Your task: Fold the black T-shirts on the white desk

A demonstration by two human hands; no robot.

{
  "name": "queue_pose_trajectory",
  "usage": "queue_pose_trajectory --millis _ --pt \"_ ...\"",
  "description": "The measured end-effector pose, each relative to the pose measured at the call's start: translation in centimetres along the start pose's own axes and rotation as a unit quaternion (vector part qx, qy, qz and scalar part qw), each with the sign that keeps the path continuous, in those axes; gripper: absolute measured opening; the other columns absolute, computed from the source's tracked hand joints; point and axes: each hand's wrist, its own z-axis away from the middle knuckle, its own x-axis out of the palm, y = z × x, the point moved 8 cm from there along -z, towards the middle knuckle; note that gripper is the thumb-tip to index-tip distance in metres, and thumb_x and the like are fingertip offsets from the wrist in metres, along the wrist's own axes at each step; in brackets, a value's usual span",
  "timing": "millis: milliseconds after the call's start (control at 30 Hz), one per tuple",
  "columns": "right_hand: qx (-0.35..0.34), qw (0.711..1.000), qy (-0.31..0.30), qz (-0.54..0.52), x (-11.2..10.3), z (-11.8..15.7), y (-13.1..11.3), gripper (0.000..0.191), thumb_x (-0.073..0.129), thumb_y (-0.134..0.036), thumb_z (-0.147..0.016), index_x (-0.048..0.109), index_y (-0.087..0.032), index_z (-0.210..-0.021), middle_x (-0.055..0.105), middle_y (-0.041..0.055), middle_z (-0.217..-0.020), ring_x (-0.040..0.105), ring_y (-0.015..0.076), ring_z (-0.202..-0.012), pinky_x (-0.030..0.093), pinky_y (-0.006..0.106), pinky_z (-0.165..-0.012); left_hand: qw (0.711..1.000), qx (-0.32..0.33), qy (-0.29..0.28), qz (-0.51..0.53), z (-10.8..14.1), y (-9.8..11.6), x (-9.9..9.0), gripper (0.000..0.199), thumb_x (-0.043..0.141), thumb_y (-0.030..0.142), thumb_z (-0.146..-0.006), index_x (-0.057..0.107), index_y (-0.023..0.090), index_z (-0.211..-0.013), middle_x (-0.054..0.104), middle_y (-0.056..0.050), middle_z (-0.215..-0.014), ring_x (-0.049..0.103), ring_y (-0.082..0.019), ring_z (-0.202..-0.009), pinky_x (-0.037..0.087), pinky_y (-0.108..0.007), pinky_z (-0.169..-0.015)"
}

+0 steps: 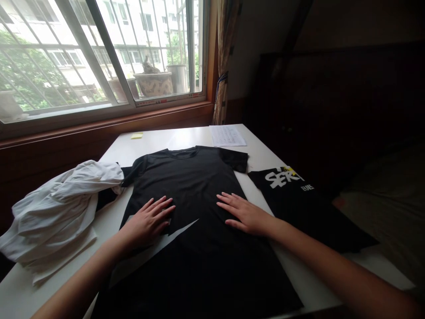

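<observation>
A black short-sleeved T-shirt (195,181) lies spread out on the white table (152,138), its neckline toward the window and its lower part toward me. Pale print, including a pointed streak, shows on its front. My left hand (151,218) rests palm down on the shirt's left side, fingers spread, partly covering the print. My right hand (241,213) lies flat on the right side of the chest, fingers stretched toward the middle. Neither hand grips the cloth.
A heap of white clothing (63,208) lies at the left table edge, with dark cloth beside it. Another black garment (308,212) with white lettering lies at the right. Printed paper (228,135) and yellow sticky notes (137,135) are at the far end, below a barred window (133,66).
</observation>
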Motion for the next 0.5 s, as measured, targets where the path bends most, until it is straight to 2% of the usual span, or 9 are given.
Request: queue_pose_trajectory --millis 133,200,267,367,433,500 --pt "0.029 0.999 0.003 -0.019 0.0 4.8 -2.0 0.064 0.057 -0.047 -0.098 0.037 -0.028 -0.157 0.030 0.0092 -0.165 0.024 0.0307 -0.153 0.024 0.057 -0.123 0.999 -0.030 0.019 0.003 5.0 1.5 -1.0 0.051 0.050 0.038 -0.103 0.042 0.031 -0.153 0.045 -0.007 -0.158 0.041 -0.031 -0.146 0.039 -0.055 -0.116" --pt "0.027 0.999 0.010 -0.036 -0.3 6.7 -3.4 0.061 0.062 -0.043 -0.096 0.044 -0.028 -0.153 0.037 0.0097 -0.162 0.029 0.0306 -0.151 0.028 0.055 -0.122 0.999 -0.035 0.026 0.020 7.6 2.5 -2.1 0.045 0.052 0.032 -0.102 0.050 0.031 -0.147 0.052 -0.007 -0.152 0.049 -0.029 -0.139 0.047 -0.049 -0.112" --pt "0.026 0.998 0.023 -0.059 -0.7 8.4 -4.9 0.052 0.067 -0.037 -0.093 0.055 -0.027 -0.142 0.047 0.0099 -0.155 0.039 0.0298 -0.145 0.036 0.051 -0.118 0.997 -0.047 0.021 0.052 10.0 3.9 -3.2 0.038 0.053 0.028 -0.100 0.059 0.032 -0.137 0.061 -0.005 -0.140 0.061 -0.024 -0.125 0.055 -0.038 -0.103" --pt "0.049 0.995 0.020 -0.081 -0.9 10.5 -6.5 0.024 0.070 -0.029 -0.089 0.068 -0.025 -0.113 0.063 0.0095 -0.128 0.058 0.0265 -0.121 0.049 0.043 -0.102 0.991 -0.073 0.004 0.113 13.3 6.4 -4.3 0.024 0.056 0.026 -0.098 0.068 0.031 -0.117 0.070 -0.004 -0.117 0.070 -0.018 -0.099 0.061 -0.025 -0.084" --pt "0.075 0.993 -0.006 -0.089 -0.4 11.7 -7.0 0.008 0.069 -0.028 -0.090 0.067 -0.023 -0.095 0.066 0.0071 -0.105 0.063 0.0224 -0.099 0.053 0.037 -0.085 0.985 -0.088 -0.012 0.145 15.4 7.7 -4.6 0.016 0.058 0.025 -0.096 0.070 0.030 -0.106 0.070 -0.003 -0.105 0.070 -0.015 -0.086 0.060 -0.019 -0.073" --pt "0.102 0.989 -0.031 -0.101 0.0 12.7 -7.1 0.011 0.070 -0.029 -0.089 0.063 -0.022 -0.085 0.064 0.0046 -0.091 0.061 0.0199 -0.086 0.050 0.033 -0.073 0.981 -0.110 -0.020 0.156 17.1 8.3 -4.6 0.011 0.060 0.025 -0.094 0.069 0.029 -0.099 0.070 -0.002 -0.099 0.069 -0.014 -0.080 0.059 -0.018 -0.069"
